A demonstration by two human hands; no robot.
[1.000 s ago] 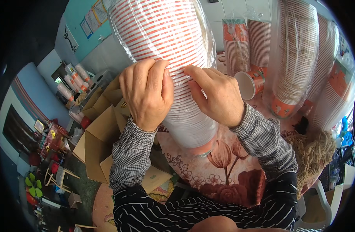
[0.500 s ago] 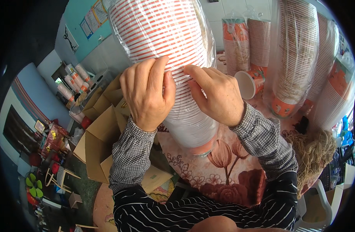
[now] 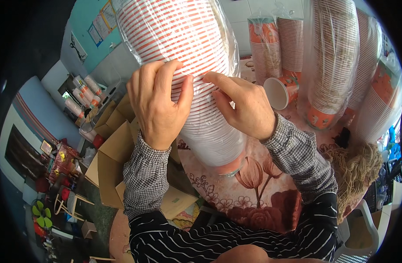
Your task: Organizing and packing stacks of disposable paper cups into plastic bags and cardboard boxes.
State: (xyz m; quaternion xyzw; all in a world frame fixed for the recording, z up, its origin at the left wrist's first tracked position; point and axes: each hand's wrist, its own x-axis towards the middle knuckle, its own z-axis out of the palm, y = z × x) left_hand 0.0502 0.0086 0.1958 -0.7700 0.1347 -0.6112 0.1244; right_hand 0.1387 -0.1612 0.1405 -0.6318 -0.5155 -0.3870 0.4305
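Observation:
A tall stack of paper cups (image 3: 179, 33) with red-edged rims stands tilted before me inside a clear plastic sleeve (image 3: 229, 48). Its foot rests on the flowered tablecloth. On the left side of the stack lies my left hand (image 3: 159, 103), fingers bent over the sleeve and thumb held apart from them. My right hand (image 3: 245, 103) is at the right side, its index fingertip and thumb spaced apart against the sleeve. The tips of its other fingers are hidden. No pinched plastic can be made out in either hand.
At the right stand several more sleeved cup stacks (image 3: 334, 57), with a single cup (image 3: 277, 94) on its side by them. A bundle of brown twine (image 3: 354, 175) lies on the tablecloth (image 3: 271, 188). Open cardboard boxes (image 3: 115, 162) are to the left, and a white chair (image 3: 367, 228) at lower right.
My left hand has shifted slightly left, and its thumb and index finger are farther apart. The top of the cup stack has leaned a little left. My right hand has barely moved.

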